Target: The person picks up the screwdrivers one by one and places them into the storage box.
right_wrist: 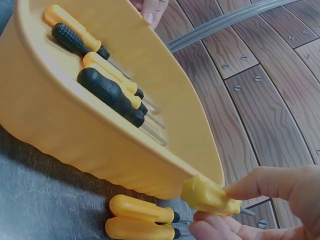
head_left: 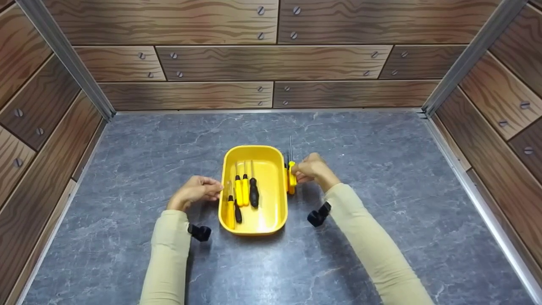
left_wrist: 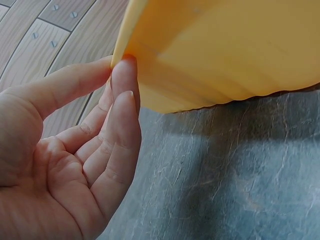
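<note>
Yellow screwdriver [right_wrist: 209,196] outside left-wrist view

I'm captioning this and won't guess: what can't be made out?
Head: tip shape of the held screwdriver; too small.
Left wrist: the inner screwdrivers; hidden by the tray.
Right wrist: tips of the two outer screwdrivers; behind the right hand.
Right wrist: most of the left hand; cut off by the top edge.

- Right wrist view: the right hand [right_wrist: 300,200] hides the tips of two loose yellow screwdrivers [right_wrist: 142,209]; the left hand [right_wrist: 152,9] is cut off.
- Left wrist view: the yellow tub [left_wrist: 225,45] is cut off.
- Head view: both sleeves [head_left: 167,258] are cut off.
</note>
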`<action>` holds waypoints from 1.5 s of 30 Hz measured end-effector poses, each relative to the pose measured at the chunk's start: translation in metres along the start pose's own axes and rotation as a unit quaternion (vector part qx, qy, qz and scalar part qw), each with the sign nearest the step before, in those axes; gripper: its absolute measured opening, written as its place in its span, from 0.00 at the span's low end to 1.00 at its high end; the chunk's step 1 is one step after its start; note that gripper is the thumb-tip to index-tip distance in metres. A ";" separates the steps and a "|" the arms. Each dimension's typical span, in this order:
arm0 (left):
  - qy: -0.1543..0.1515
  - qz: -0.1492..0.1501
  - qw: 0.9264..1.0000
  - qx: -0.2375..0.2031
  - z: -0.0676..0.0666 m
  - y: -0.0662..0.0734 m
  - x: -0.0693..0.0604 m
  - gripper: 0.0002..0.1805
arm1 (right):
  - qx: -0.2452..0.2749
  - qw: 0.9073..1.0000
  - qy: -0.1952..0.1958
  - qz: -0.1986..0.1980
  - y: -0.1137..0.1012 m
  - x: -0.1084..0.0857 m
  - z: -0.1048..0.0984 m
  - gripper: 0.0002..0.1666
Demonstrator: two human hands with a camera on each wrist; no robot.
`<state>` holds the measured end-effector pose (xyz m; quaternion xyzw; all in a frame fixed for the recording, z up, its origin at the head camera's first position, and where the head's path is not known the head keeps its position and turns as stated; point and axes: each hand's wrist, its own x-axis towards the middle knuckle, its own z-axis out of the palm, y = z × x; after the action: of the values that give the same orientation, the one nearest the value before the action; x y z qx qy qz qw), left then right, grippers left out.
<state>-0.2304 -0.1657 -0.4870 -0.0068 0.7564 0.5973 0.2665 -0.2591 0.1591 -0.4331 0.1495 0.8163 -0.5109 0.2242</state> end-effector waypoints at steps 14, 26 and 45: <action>0.001 -0.003 1.000 -0.003 0.000 0.000 0.000 0.20 | -0.004 1.000 -0.008 -0.004 -0.007 -0.004 0.006 0.07; -0.002 0.000 1.000 0.000 -0.001 -0.001 -0.001 0.20 | -0.011 1.000 -0.020 -0.011 -0.013 -0.007 0.017 0.09; 0.001 0.000 1.000 0.000 0.000 0.000 0.000 0.19 | -0.027 0.999 -0.034 -0.008 -0.022 -0.011 0.034 0.09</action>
<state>-0.2304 -0.1659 -0.4875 -0.0071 0.7569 0.5970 0.2658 -0.2526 0.1190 -0.4231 0.1196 0.8231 -0.4949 0.2514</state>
